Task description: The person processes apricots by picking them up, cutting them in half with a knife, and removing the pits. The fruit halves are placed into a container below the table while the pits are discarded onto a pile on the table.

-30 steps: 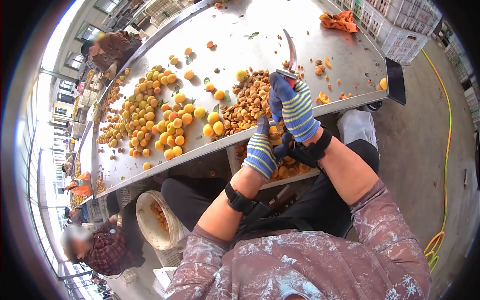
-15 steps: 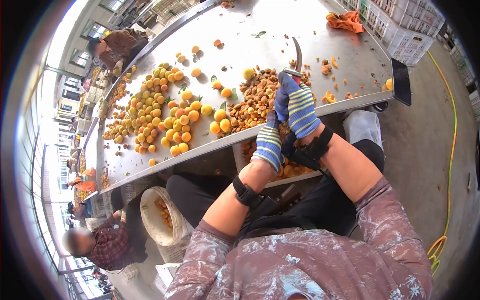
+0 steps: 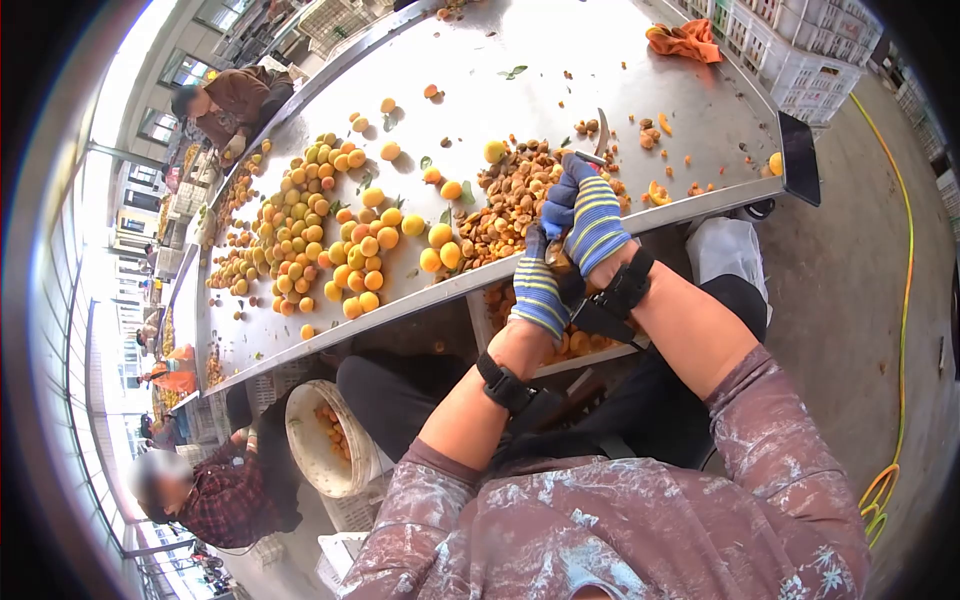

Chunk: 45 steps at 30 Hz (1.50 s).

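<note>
Both my hands wear blue gloves with yellow stripes and meet just above the near edge of the metal table [image 3: 470, 92]. My right hand [image 3: 590, 212] is closed round the handle of a curved knife [image 3: 603, 132], its thin hooked blade pointing up and away over the table. My left hand [image 3: 540, 285] is closed just below and touching the right. A brownish-orange bit of what looks like an apricot [image 3: 557, 257] shows between them, mostly covered by the gloves. Beside my hands lies a heap of apricot pits [image 3: 510, 200]. Whole apricots [image 3: 340, 250] spread to the left.
Below the table edge a crate of apricot pieces [image 3: 580, 345] sits between my knees. A white bucket [image 3: 300, 440] stands at left. An orange cloth [image 3: 685, 42] and stacked white crates [image 3: 800, 70] are at far right. Co-workers [image 3: 235, 490] sit along the left.
My hands have shifted slightly, the right one lower and closer against the left. The knife blade has turned and dropped nearer the table. The brownish-orange bit has come into sight between the gloves.
</note>
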### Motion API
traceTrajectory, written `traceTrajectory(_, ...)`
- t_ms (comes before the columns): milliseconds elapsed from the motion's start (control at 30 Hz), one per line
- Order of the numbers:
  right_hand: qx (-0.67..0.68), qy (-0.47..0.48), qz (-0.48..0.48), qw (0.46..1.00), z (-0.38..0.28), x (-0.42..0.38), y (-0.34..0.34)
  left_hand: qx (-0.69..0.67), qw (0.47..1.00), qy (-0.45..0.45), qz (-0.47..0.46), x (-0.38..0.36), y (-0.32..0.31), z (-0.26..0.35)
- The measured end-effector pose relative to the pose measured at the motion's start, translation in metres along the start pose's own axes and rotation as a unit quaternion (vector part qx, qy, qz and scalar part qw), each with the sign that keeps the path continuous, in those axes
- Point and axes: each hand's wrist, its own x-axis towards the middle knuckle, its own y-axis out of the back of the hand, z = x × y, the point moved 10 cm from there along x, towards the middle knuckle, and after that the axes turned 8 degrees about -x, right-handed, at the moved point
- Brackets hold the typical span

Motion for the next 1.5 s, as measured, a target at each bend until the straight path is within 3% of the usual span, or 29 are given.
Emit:
traceTrajectory(100, 0.045, 0.014, 0.005, 0.999, -0.011, 0.005, -0.002, -0.062, 0.997, 0.052, -0.005, 0.011, 0.013, 0.006)
traceTrajectory(167, 0.048, 0.058, -0.036, 0.997, -0.029, 0.014, 0.004, 0.003, 0.994, 0.100, 0.051, 0.019, 0.037, 0.019)
traceTrajectory(200, 0.015, 0.066, -0.079, 0.995, -0.038, 0.016, 0.002, -0.049, 0.984, 0.129, -0.115, 0.008, -0.002, 0.029)
traceTrajectory(300, -0.163, 0.075, -0.112, 0.977, -0.051, 0.014, -0.008, 0.015, 0.999, 0.026, -0.032, 0.007, -0.008, 0.054)
traceTrajectory(367, -0.396, 0.198, -0.036, 0.896, -0.064, 0.001, -0.017, -0.014, 1.000, 0.020, -0.015, 0.003, -0.014, 0.058)
traceTrajectory(433, -0.556, 0.331, -0.128, 0.752, -0.057, -0.021, -0.053, 0.008, 0.996, 0.024, -0.088, 0.000, -0.028, 0.062)
traceTrajectory(500, -0.698, 0.283, -0.171, 0.636, -0.039, -0.028, -0.059, 0.022, 0.997, 0.011, -0.077, 0.004, -0.029, 0.061)
traceTrajectory(533, -0.698, 0.283, -0.171, 0.635, -0.039, -0.027, -0.059, 0.005, 1.000, -0.020, -0.018, 0.010, -0.022, 0.060)
traceTrajectory(600, -0.757, 0.320, -0.072, 0.565, -0.049, -0.024, -0.052, -0.012, 0.998, -0.051, 0.042, 0.008, -0.011, 0.065)
traceTrajectory(633, -0.757, 0.321, -0.073, 0.565, -0.047, -0.020, -0.050, 0.017, 0.999, -0.036, 0.003, 0.003, -0.017, 0.067)
traceTrajectory(700, -0.686, 0.353, -0.006, 0.636, -0.059, -0.018, -0.039, 0.075, 0.995, -0.007, -0.072, -0.014, -0.028, 0.065)
traceTrajectory(733, -0.669, 0.343, -0.016, 0.659, -0.059, -0.015, -0.038, 0.013, 0.999, -0.003, -0.029, -0.022, -0.029, 0.060)
traceTrajectory(767, -0.635, 0.354, -0.002, 0.686, -0.063, -0.017, -0.034, 0.095, 0.993, 0.013, -0.073, -0.025, -0.018, 0.058)
traceTrajectory(833, -0.670, 0.348, 0.030, 0.655, -0.071, -0.019, -0.035, 0.029, 0.991, 0.121, 0.045, -0.050, 0.006, 0.019)
traceTrajectory(900, -0.644, 0.369, 0.040, 0.669, -0.074, -0.021, -0.035, 0.051, 0.965, 0.248, -0.069, -0.073, 0.020, -0.019)
traceTrajectory(967, -0.646, 0.392, 0.048, 0.654, -0.072, -0.013, -0.026, -0.012, 0.942, 0.335, -0.016, -0.080, 0.075, -0.045)
traceTrajectory(1033, -0.659, 0.406, 0.051, 0.630, -0.074, -0.024, -0.030, -0.024, 0.949, 0.312, 0.046, -0.080, 0.090, -0.039)
traceTrajectory(1100, -0.667, 0.409, 0.045, 0.621, -0.073, -0.028, -0.033, 0.052, 0.975, 0.136, 0.167, -0.072, 0.113, -0.001)
traceTrajectory(1133, -0.670, 0.400, 0.048, 0.624, -0.073, -0.029, -0.031, 0.121, 0.951, 0.157, 0.237, -0.081, 0.114, 0.008)
traceTrajectory(1167, -0.669, 0.402, 0.049, 0.624, -0.072, -0.027, -0.030, 0.122, 0.951, 0.157, 0.237, -0.082, 0.114, 0.021)
traceTrajectory(1233, -0.636, 0.474, 0.046, 0.608, -0.075, -0.036, -0.034, 0.469, 0.864, 0.162, 0.085, -0.081, 0.085, 0.054)
traceTrajectory(1267, -0.635, 0.459, 0.046, 0.620, -0.073, -0.032, -0.031, 0.527, 0.839, 0.102, 0.088, -0.082, 0.069, 0.074)
traceTrajectory(1300, -0.630, 0.482, 0.046, 0.607, -0.074, -0.034, -0.033, 0.594, 0.803, -0.031, 0.016, -0.063, 0.071, 0.096)
traceTrajectory(1333, -0.634, 0.489, 0.045, 0.598, -0.073, -0.034, -0.034, 0.528, 0.844, -0.083, 0.054, -0.074, 0.043, 0.116)
traceTrajectory(1367, -0.637, 0.496, 0.045, 0.588, -0.073, -0.035, -0.036, 0.573, 0.784, -0.236, 0.027, -0.070, 0.033, 0.146)
traceTrajectory(1400, -0.629, 0.475, 0.032, 0.615, -0.072, -0.037, -0.038, 0.670, 0.646, -0.366, 0.013, -0.083, 0.000, 0.167)
traceTrajectory(1433, -0.630, 0.473, 0.035, 0.615, -0.073, -0.038, -0.038, 0.699, 0.550, -0.456, 0.000, -0.092, -0.025, 0.178)
traceTrajectory(1467, -0.655, 0.436, 0.022, 0.617, -0.067, -0.032, -0.038, 0.724, 0.519, -0.455, 0.010, -0.088, -0.030, 0.188)
traceTrajectory(1500, -0.678, 0.397, 0.009, 0.618, -0.061, -0.026, -0.036, 0.785, 0.441, -0.432, 0.053, -0.079, -0.032, 0.196)
